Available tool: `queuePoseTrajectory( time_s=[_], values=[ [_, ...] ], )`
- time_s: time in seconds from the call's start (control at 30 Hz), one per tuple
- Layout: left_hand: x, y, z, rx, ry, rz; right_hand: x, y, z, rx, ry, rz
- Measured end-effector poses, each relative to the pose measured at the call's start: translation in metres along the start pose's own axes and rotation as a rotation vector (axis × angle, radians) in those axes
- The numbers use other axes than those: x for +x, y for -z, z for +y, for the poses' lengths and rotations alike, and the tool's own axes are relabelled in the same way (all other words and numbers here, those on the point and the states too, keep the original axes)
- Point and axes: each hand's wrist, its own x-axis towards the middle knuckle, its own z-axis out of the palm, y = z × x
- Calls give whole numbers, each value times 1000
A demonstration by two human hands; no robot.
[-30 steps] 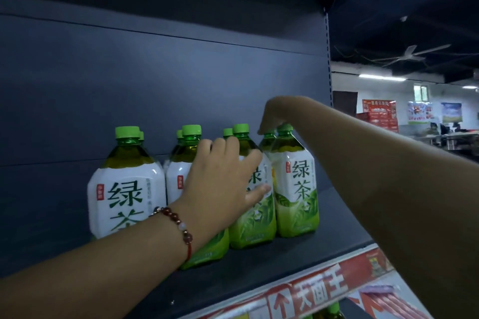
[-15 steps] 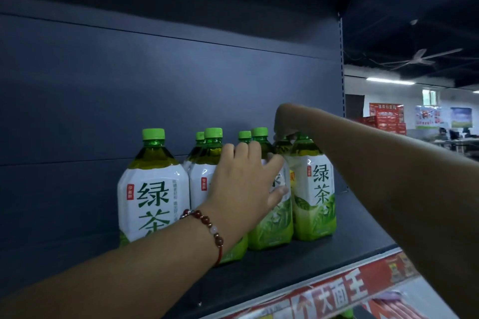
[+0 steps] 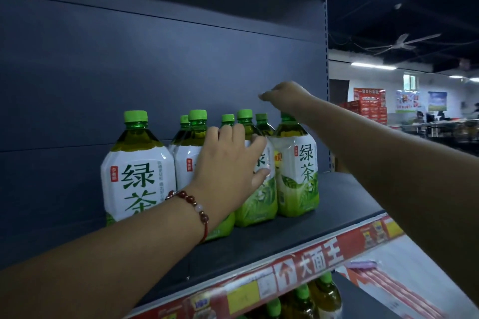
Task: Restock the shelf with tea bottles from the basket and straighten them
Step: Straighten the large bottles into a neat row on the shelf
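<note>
Our left hand lies flat, fingers straight, against the bottles at frame centre. Our right hand hovers above the rightmost cap; its grip we cannot tell. The bottles stand on the shelf.

Tea bottles stand in two rows on the shelf, four in front and more behind. More bottles sit on the shelf below, under the price strip
</note>
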Motion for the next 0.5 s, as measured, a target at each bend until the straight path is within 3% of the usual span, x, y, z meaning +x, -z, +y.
queuePoseTrajectory(
  time_s=[0.1,0.27,0.5],
  values=[
    [0,0,0,4,-13,-2,-41,1,24,316,-45,-64],
    [-2,3,0,24,-20,-30,-87,0,56,427,-110,-204],
    [-4,3,-4,23,-40,-42,-97,-32,65,372,-58,120]
  ],
)
